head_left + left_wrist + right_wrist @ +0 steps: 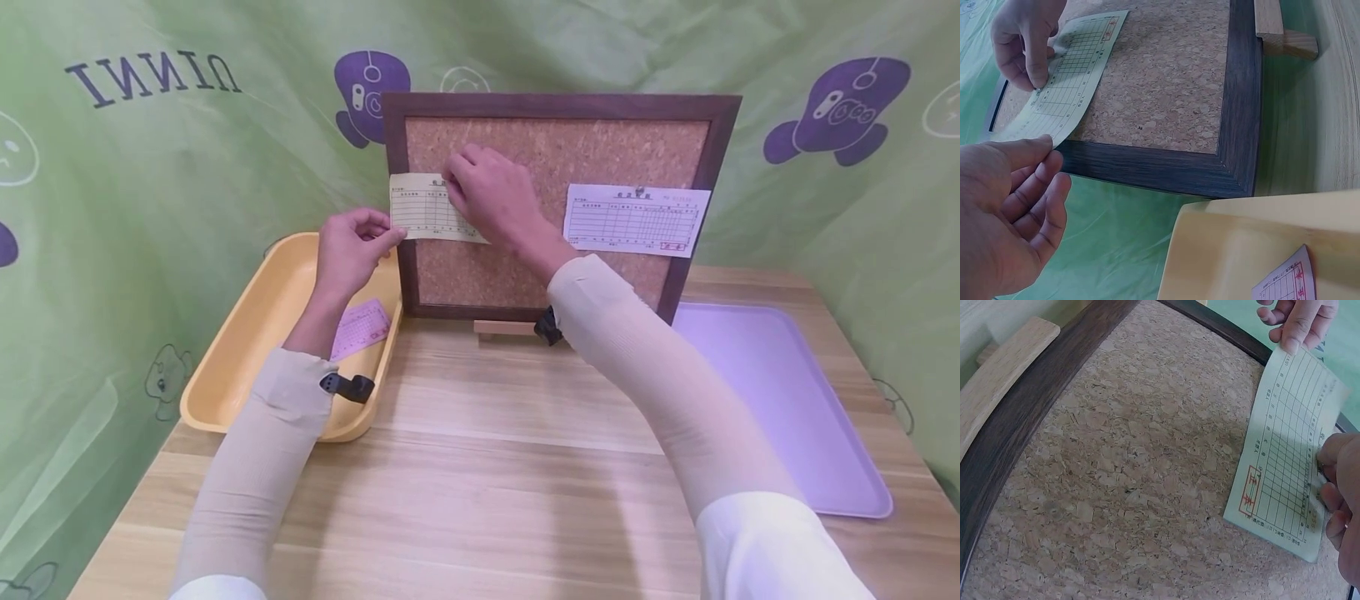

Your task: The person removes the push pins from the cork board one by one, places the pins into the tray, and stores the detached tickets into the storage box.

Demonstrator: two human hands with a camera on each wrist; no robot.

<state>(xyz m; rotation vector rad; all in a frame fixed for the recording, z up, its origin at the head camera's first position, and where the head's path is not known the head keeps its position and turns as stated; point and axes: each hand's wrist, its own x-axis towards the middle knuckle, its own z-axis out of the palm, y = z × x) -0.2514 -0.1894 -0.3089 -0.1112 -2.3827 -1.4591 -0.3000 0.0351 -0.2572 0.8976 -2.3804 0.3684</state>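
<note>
My left hand pinches the lower left corner of a pale yellow receipt slip between thumb and forefinger. The slip lies against a dark-framed cork board, overlapping its left frame. At the slip's upper middle edge, my right hand has its fingers curled and thumb and fingertips brought together on the paper. Whether a pin sits between those fingertips is hidden. In the left wrist view the slip bows away from the cork. A white receipt slip hangs at the board's right, a small pin at its top.
A yellow tray stands left of the board, with a pink slip inside. To the right lies a purple tray. The board's wooden stand foot rests on the table. Green printed cloth hangs behind.
</note>
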